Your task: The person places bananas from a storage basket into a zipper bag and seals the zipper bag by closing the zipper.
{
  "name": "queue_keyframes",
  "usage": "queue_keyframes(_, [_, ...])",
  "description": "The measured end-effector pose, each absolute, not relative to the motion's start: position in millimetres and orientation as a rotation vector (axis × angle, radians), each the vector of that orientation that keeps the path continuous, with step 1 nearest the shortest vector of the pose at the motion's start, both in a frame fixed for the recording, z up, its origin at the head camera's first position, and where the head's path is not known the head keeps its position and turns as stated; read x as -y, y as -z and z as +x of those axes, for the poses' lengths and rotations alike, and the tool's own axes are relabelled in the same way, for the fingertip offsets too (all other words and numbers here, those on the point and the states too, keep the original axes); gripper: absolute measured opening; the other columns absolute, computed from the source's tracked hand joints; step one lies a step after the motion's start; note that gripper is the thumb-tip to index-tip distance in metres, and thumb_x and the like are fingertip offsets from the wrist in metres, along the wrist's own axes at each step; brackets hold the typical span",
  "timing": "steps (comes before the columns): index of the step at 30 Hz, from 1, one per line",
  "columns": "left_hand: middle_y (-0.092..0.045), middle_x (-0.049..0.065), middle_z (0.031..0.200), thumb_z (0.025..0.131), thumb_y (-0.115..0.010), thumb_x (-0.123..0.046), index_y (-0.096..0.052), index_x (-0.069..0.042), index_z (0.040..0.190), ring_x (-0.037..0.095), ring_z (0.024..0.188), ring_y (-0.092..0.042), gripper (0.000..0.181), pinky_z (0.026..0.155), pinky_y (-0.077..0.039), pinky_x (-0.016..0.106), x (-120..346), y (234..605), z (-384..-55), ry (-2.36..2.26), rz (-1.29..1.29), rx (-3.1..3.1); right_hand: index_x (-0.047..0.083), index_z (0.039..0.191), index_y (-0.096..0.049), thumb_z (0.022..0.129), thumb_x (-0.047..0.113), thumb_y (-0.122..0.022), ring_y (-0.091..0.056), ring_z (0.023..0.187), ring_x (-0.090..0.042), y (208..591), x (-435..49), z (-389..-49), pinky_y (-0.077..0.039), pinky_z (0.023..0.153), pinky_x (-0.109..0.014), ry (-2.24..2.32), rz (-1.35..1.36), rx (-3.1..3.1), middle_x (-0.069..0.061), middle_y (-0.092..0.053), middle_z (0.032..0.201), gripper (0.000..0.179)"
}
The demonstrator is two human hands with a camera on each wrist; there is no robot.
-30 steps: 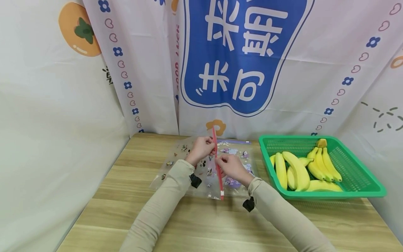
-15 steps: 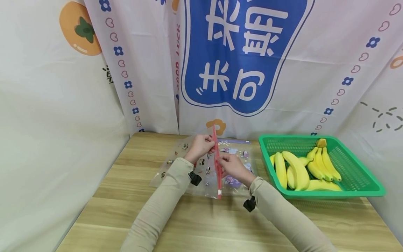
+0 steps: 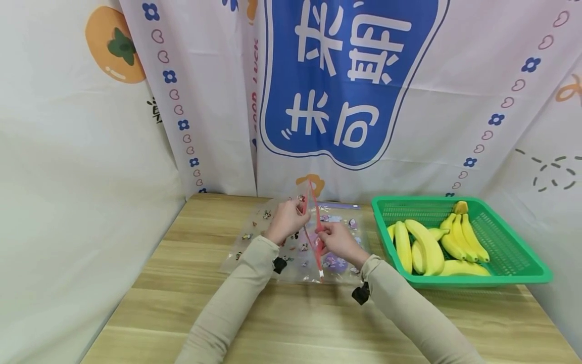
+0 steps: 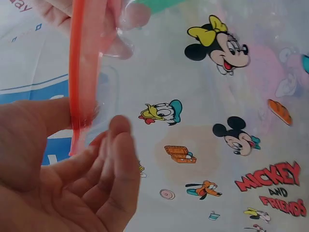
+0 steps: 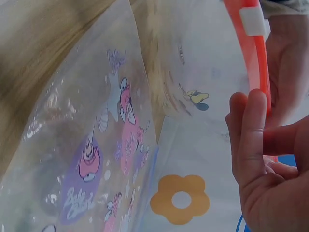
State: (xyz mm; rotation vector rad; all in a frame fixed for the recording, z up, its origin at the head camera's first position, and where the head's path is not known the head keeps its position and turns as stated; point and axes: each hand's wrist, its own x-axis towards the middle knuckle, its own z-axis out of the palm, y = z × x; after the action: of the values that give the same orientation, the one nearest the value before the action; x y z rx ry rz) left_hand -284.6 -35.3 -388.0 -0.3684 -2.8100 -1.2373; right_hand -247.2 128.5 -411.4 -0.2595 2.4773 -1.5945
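A clear zip bag (image 3: 249, 248) printed with cartoon characters stands partly raised, its red zip edge (image 4: 83, 63) upright. One side of that edge is pinched by my left hand (image 3: 287, 222), the opposite side by my right hand (image 3: 340, 240). Between them the red strips are spread apart, so the mouth gapes. In the right wrist view a white slider (image 5: 252, 21) sits at one end of the zip, and my right fingers (image 5: 253, 130) press against the thumb over the edge. Behind lies a second clear bag (image 3: 359, 222) with a purple zip, flat on the table.
To the right, a green basket (image 3: 509, 279) holds several bananas (image 3: 425, 247). The wooden table (image 3: 182, 283) extends to the front and left. A white printed curtain (image 3: 218, 126) hangs along the table's back edge.
The two red zip strips, close together before, have been pulled apart into a gap. My left hand has shifted slightly away from the right one. The basket stays put.
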Motion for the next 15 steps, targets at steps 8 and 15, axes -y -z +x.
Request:
queue_keyframes(8, [-0.061,0.005,0.066,0.092,-0.053,-0.009,-0.067,-0.006,0.098,0.011,0.045,-0.049,0.016,0.036,-0.037,0.018,46.5,380.5,-279.2,1.261,-0.407,2.899,-0.011,0.105,-0.060,0.096,0.004,-0.049,-0.061,0.054,-0.018,404.0,-134.6,-249.6,-0.057,0.058,-0.039,1.612,-0.199,-2.480,-0.014,-0.061,0.072,0.021])
queue_keyframes(15, [-0.057,0.004,0.057,0.093,-0.047,-0.008,-0.062,-0.007,0.084,0.013,0.043,-0.049,0.018,0.035,-0.036,0.021,46.2,368.1,-274.7,1.240,-0.513,2.819,-0.004,0.087,-0.059,0.096,0.012,-0.053,-0.060,0.050,-0.017,395.3,-141.5,-253.3,-0.057,0.057,-0.042,1.654,-0.167,-2.462,-0.009,-0.058,0.062,0.020])
